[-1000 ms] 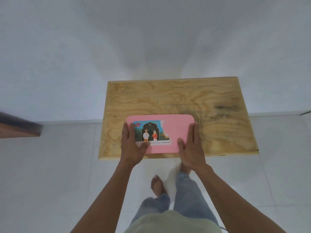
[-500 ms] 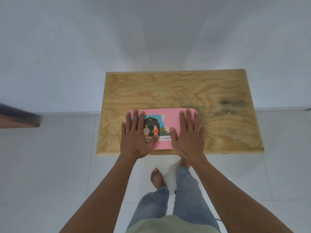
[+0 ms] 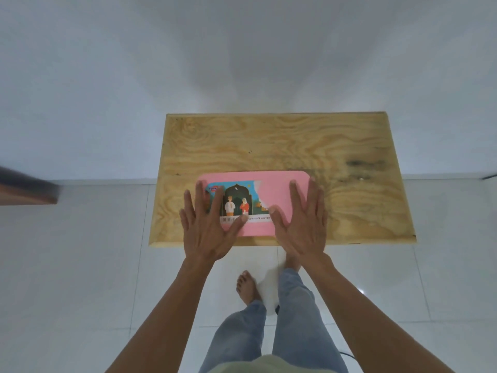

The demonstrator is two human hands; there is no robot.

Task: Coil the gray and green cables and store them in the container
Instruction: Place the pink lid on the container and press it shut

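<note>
A pink container [image 3: 271,189] with its lid on lies near the front edge of a wooden table [image 3: 282,141]. A colourful label with two figures covers the lid's left half. My left hand [image 3: 207,224] lies flat over the lid's left end, fingers straight and spread. My right hand [image 3: 301,222] lies flat over the right end in the same way. No gray or green cable is visible.
The plywood table stands against a white wall [image 3: 242,49] on a white tiled floor [image 3: 80,265]. A brown wooden edge [image 3: 27,189] juts in at the left. My bare feet and jeans [image 3: 269,327] are below the table's front edge.
Both hands went from holding the container's front corners to lying flat on the lid with fingers spread. The view shifted closer over the table.
</note>
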